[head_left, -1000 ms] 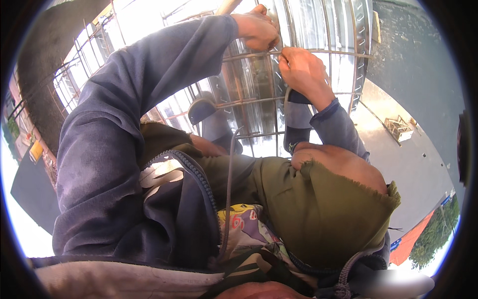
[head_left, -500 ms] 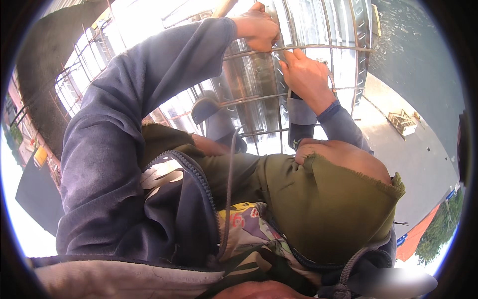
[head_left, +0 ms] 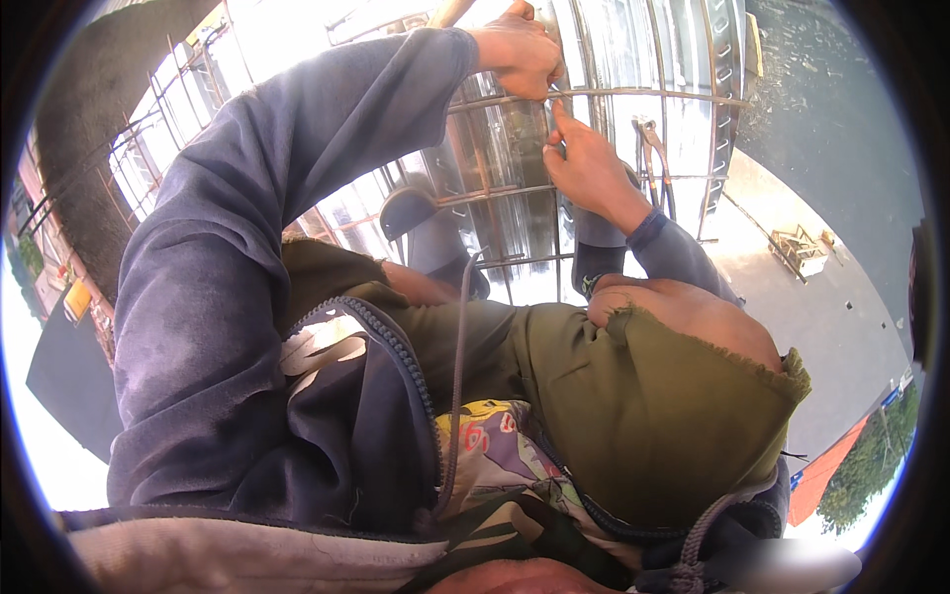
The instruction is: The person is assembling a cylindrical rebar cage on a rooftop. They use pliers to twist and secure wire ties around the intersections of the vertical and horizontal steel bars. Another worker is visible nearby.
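Note:
My left hand (head_left: 522, 57) is curled just above a crossing of the steel reinforcing bars (head_left: 633, 92). What its fingers grip, if anything, is too small to make out. Below that crossing is my right hand (head_left: 591, 173), its index finger stretched up to the bars and its thumb apart from it. The right hand's other fingers are bent, and I see nothing held in it. A pair of pincers (head_left: 655, 158) with dark handles lies on the bar grid beside the right wrist, jaws pointing away from me.
Shiny ribbed metal decking (head_left: 515, 223) lies under the bar grid. My boots (head_left: 408, 213) stand on it between the bars. A grey concrete surface (head_left: 841, 327) runs along the right, with a small wooden frame (head_left: 800, 249). More upright bars (head_left: 163, 129) stand at the far left.
My right hand has shifted slightly left and down and stretched its index finger. The pincers, mostly hidden behind it before, now show fully. My left hand has moved slightly right.

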Motion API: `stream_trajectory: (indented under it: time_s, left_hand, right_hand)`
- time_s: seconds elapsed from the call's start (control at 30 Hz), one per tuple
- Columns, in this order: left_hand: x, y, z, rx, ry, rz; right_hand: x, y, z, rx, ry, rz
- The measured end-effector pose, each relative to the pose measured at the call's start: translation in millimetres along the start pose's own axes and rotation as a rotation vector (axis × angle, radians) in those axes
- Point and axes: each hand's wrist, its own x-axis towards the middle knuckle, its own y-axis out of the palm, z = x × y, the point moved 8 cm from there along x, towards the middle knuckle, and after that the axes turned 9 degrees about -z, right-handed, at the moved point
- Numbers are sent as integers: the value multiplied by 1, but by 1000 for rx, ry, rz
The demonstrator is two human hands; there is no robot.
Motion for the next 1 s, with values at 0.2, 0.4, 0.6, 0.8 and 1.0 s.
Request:
stream_trajectory:
  time_s: [0.2, 0.4, 0.6, 0.8, 1.0]
  left_hand:
    - [2, -2, -5, 7, -26, 75]
    - [0, 3, 0, -12, 8, 1]
    - [3, 1, -4, 6, 6, 78]
    - [4, 5, -2, -3, -1, 101]
    - [2, -1, -5, -17, 35, 110]
  right_hand:
    - [8, 26, -20, 396, 269, 128]
    - [3, 31, -15, 1151, 734, 312]
    - [10, 47, -21, 1493, 771, 365]
    - [-1, 44, -10, 1420, 761, 339]
    - [15, 58, -21, 1516, 714, 439]
